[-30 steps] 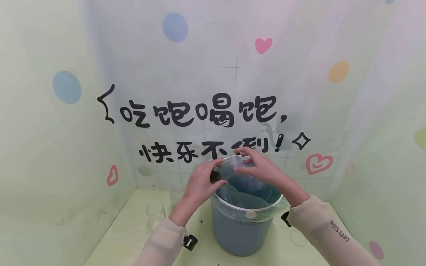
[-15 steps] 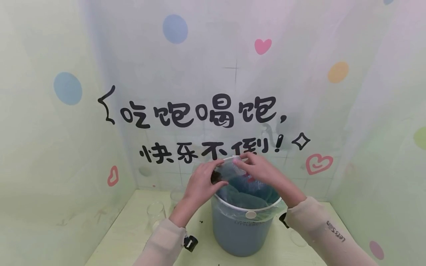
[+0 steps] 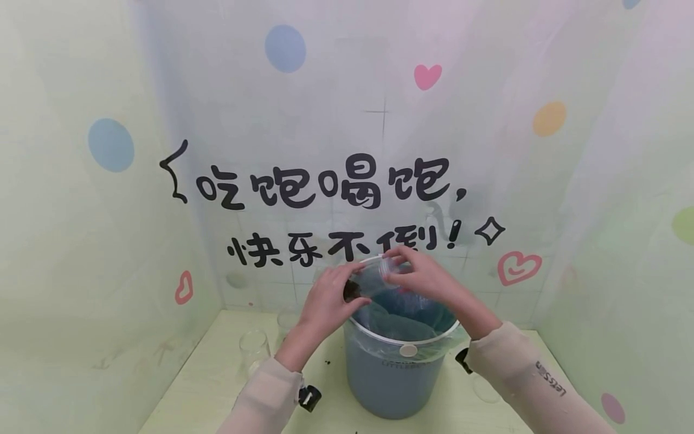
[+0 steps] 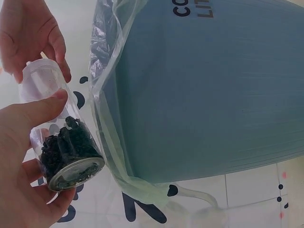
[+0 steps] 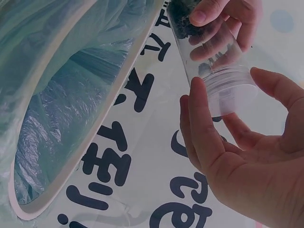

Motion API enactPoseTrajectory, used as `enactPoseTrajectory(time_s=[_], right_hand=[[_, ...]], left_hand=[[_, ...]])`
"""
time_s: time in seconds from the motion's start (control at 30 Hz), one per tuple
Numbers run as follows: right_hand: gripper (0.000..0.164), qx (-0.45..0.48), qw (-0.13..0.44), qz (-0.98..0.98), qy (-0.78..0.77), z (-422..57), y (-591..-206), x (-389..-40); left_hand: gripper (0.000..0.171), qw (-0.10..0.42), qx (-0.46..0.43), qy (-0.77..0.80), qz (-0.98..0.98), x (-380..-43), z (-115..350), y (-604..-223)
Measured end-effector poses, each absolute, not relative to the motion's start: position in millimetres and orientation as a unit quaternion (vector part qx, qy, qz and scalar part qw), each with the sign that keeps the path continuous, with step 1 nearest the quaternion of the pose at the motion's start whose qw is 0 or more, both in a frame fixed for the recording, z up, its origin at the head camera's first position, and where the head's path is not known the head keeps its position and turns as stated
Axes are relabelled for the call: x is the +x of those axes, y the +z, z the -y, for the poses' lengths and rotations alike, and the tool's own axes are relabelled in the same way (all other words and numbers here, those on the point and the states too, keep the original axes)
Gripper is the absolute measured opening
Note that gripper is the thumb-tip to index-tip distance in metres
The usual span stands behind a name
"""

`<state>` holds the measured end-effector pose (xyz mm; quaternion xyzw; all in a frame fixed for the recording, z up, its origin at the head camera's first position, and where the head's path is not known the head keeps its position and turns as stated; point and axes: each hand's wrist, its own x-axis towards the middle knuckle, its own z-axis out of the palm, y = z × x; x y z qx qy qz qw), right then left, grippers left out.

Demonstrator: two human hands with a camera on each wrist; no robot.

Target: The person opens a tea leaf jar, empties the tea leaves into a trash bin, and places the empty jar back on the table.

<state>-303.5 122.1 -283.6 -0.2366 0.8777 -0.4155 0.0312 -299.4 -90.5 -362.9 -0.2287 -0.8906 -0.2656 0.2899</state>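
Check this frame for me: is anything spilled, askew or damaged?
Yes, slightly: a couple of dark specks lie on the table beside the bin. They look like stray crumbs, perhaps from the dark pieces in the jar, though too small to identify. No damage stands out.

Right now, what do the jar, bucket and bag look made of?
The jar: glass or hard plastic, I can't tell which; clear and glossy, dark contents show through. The bucket: probably plastic, smooth, matte, evenly blue-grey. The bag: likely thin plastic film, shiny, wrinkled, see-through.
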Motion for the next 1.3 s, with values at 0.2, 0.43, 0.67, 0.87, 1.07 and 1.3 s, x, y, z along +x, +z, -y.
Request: enactPoseTrajectory(time_s=[0.2,0.43,0.67,0.87,1.07,1.3], right_hand=[[0.053,-0.262,0.043,-0.874,-0.408,-123.5,-283.6,-303.2],[0.063,-0.202,0.081,-0.878,-0.426,-121.4,-284.3,-302.0],[0.056,-0.174,0.108,-0.878,-0.432,-119.5,-287.1,-303.4],[0.055,-0.179,0.106,-0.874,-0.439,-120.2,-287.0,-303.5],[0.053,-0.200,0.093,-0.872,-0.436,-122.7,-287.4,-303.6],[0.054,-0.232,0.088,-0.862,-0.443,-125.5,-288.8,-306.1]], left_hand=[[0.066,0.285,-0.228,-0.270,0.891,-299.2,89.9,-363.1],[0.065,0.291,-0.233,-0.263,0.890,-298.5,89.3,-362.5],[0.066,0.299,-0.237,-0.260,0.887,-298.8,88.9,-363.8],[0.066,0.297,-0.236,-0.260,0.888,-299.3,89.9,-364.6],[0.066,0.292,-0.235,-0.262,0.889,-297.8,90.9,-365.5],[0.066,0.285,-0.234,-0.263,0.892,-298.7,91.4,-366.7]])
